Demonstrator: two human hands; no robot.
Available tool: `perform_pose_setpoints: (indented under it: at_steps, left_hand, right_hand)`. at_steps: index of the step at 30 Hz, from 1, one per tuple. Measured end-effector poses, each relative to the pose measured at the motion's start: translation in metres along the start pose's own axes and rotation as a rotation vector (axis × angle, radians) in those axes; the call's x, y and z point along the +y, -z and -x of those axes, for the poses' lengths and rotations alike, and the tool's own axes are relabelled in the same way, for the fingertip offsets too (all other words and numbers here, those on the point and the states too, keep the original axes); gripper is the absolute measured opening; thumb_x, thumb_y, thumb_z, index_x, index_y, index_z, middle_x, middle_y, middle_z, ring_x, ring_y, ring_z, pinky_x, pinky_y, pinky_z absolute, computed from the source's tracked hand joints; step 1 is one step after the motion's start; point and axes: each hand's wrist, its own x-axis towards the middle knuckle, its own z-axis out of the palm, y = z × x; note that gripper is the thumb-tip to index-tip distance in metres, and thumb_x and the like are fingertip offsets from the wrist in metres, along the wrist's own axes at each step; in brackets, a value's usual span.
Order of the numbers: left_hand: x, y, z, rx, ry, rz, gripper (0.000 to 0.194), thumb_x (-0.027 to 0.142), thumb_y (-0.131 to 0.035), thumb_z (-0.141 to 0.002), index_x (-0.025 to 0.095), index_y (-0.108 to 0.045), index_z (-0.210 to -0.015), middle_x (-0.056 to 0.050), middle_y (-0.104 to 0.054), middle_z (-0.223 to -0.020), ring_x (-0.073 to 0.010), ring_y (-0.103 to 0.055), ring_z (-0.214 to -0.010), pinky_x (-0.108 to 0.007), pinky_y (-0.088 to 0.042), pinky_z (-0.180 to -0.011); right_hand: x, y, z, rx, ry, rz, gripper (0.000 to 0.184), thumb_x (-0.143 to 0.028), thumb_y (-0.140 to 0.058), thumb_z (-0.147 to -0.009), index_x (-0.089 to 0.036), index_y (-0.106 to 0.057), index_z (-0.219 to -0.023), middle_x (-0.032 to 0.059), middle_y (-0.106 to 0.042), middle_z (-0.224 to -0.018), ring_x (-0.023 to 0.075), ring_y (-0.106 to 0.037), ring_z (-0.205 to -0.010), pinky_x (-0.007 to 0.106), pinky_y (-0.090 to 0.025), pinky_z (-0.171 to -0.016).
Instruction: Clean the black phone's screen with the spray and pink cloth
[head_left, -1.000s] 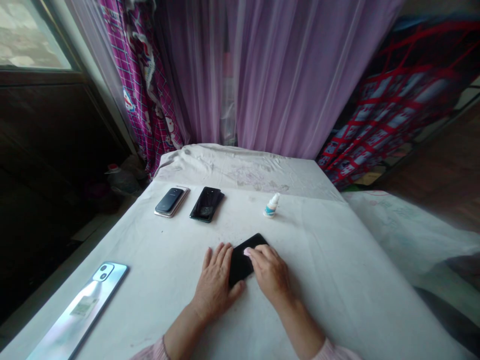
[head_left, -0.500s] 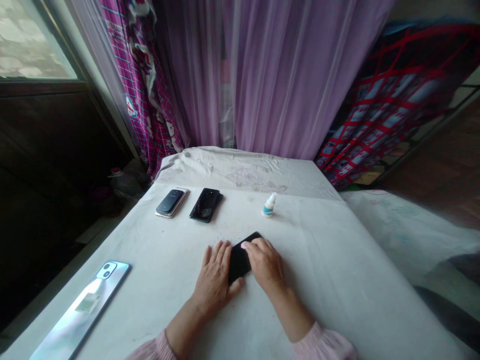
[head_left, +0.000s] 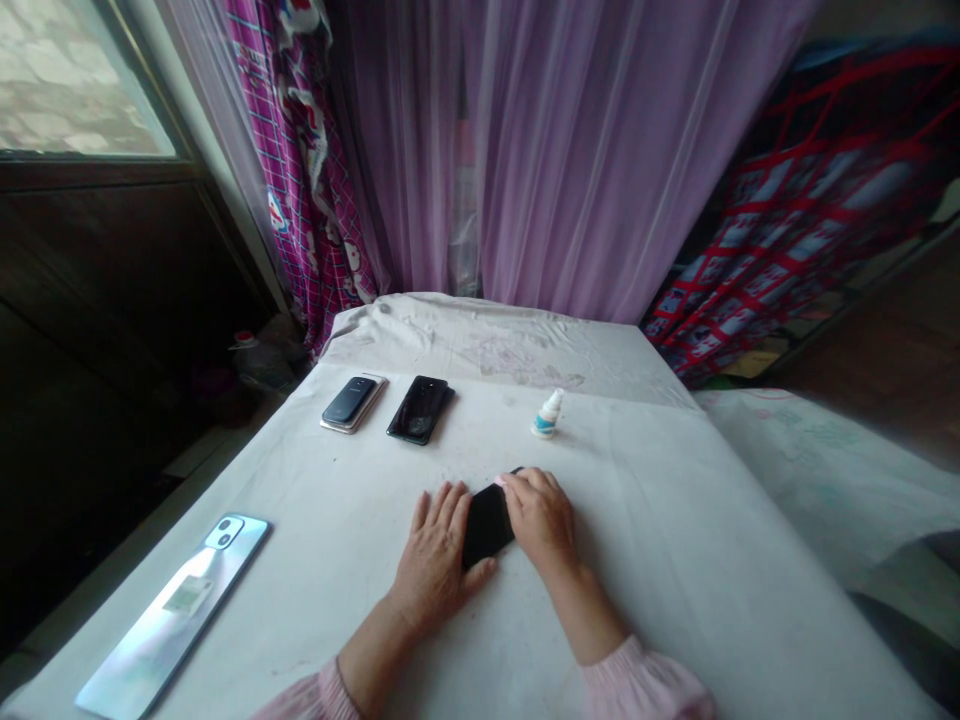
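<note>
A black phone [head_left: 487,522] lies flat on the white cloth-covered table [head_left: 660,560] in front of me. My left hand [head_left: 437,556] rests flat beside its left edge, fingers stretched out, thumb against the phone's near end. My right hand [head_left: 538,515] lies on top of the phone's right part, fingers curved down over it and covering its far end.
Two dark phones [head_left: 351,402] [head_left: 419,408] lie side by side at the far left of the table. A small white dropper bottle [head_left: 547,414] stands beyond my hands. A large silvery phone [head_left: 176,612] lies face down near the left edge. Purple curtains hang behind.
My right hand has slid up along the black phone and now covers more of its far end. The left hand stays where it was.
</note>
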Motion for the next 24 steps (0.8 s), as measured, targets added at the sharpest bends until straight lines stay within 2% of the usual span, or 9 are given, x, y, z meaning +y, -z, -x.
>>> perform_pose_setpoints:
  at_steps: [2,4,9,11,13,17,19,21,24]
  left_hand:
    - [-0.001,-0.001,0.001,0.015,0.01,-0.001,0.078,0.065,-0.048,-0.087,0.01,-0.037,-0.142,-0.02,-0.042,-0.147,-0.034,-0.031,-0.14,-0.055,-0.023,-0.113]
    - [-0.001,-0.002,0.001,0.029,0.024,0.001,0.079,0.064,-0.05,-0.087,0.009,-0.036,-0.142,-0.021,-0.042,-0.147,-0.0339,-0.03,-0.14,-0.054,-0.023,-0.113]
    - [-0.002,-0.002,0.0,0.001,0.042,0.011,0.077,0.063,-0.052,-0.086,0.009,-0.039,-0.139,-0.02,-0.042,-0.146,-0.0337,-0.031,-0.14,-0.054,-0.022,-0.114]
    - [-0.002,-0.002,-0.001,-0.006,0.049,0.015,0.077,0.064,-0.052,-0.085,0.01,-0.04,-0.138,-0.02,-0.043,-0.146,-0.0341,-0.031,-0.14,-0.054,-0.023,-0.114]
    - [-0.002,-0.002,-0.001,0.001,0.05,0.018,0.077,0.064,-0.052,-0.085,0.011,-0.04,-0.139,-0.019,-0.043,-0.146,-0.0342,-0.032,-0.14,-0.054,-0.023,-0.114]
    - [-0.002,-0.004,0.0,0.024,0.044,0.02,0.076,0.065,-0.052,-0.085,0.012,-0.041,-0.139,-0.018,-0.044,-0.146,-0.0341,-0.032,-0.139,-0.054,-0.023,-0.114]
    - [-0.002,-0.005,0.0,0.02,0.044,0.023,0.076,0.065,-0.052,-0.085,0.011,-0.041,-0.138,-0.019,-0.044,-0.145,-0.0345,-0.032,-0.139,-0.054,-0.023,-0.114]
    - [-0.003,-0.004,-0.001,0.001,0.046,0.031,0.076,0.064,-0.052,-0.085,0.011,-0.041,-0.139,-0.019,-0.043,-0.146,-0.0345,-0.031,-0.14,-0.055,-0.022,-0.114]
    - [-0.008,0.001,-0.008,-0.044,0.051,0.052,0.074,0.061,-0.055,-0.085,0.013,-0.04,-0.139,-0.017,-0.041,-0.148,-0.0342,-0.03,-0.14,-0.055,-0.021,-0.114]
  right_hand:
    - [-0.01,0.001,0.003,-0.035,0.046,-0.032,0.021,-0.018,-0.052,-0.092,-0.024,-0.071,-0.099,0.0055,-0.065,-0.085,0.0204,-0.055,-0.08,0.031,-0.04,-0.072]
    - [-0.01,0.003,0.006,-0.056,0.059,-0.063,0.021,-0.019,-0.052,-0.093,-0.025,-0.071,-0.101,0.005,-0.065,-0.085,0.02,-0.055,-0.081,0.031,-0.04,-0.073]
    - [0.021,0.007,0.005,0.011,-0.046,-0.017,0.024,-0.019,-0.05,-0.092,-0.023,-0.072,-0.101,0.0064,-0.066,-0.086,0.0199,-0.056,-0.08,0.031,-0.04,-0.071]
    - [0.025,0.006,0.002,0.013,-0.073,0.018,0.024,-0.019,-0.051,-0.092,-0.023,-0.073,-0.1,0.0062,-0.066,-0.085,0.0198,-0.055,-0.079,0.03,-0.04,-0.07]
    - [0.017,0.004,0.0,-0.012,-0.079,0.029,0.023,-0.018,-0.052,-0.092,-0.024,-0.073,-0.1,0.0057,-0.066,-0.086,0.0194,-0.055,-0.08,0.029,-0.039,-0.071]
    - [-0.013,0.003,0.001,-0.078,-0.034,0.005,0.021,-0.019,-0.054,-0.092,-0.026,-0.072,-0.101,0.0049,-0.065,-0.086,0.0189,-0.055,-0.082,0.029,-0.038,-0.074]
    - [-0.018,0.004,0.001,-0.105,-0.004,-0.01,0.021,-0.02,-0.054,-0.093,-0.027,-0.072,-0.101,0.0045,-0.065,-0.086,0.0186,-0.055,-0.082,0.029,-0.038,-0.074]
    - [-0.01,0.006,-0.001,-0.112,-0.019,-0.011,0.021,-0.02,-0.054,-0.093,-0.027,-0.072,-0.101,0.0045,-0.066,-0.087,0.0185,-0.055,-0.083,0.028,-0.038,-0.074]
    - [0.014,0.008,-0.006,-0.081,-0.117,0.03,0.022,-0.018,-0.054,-0.092,-0.025,-0.073,-0.101,0.0054,-0.067,-0.089,0.0189,-0.056,-0.083,0.029,-0.038,-0.073]
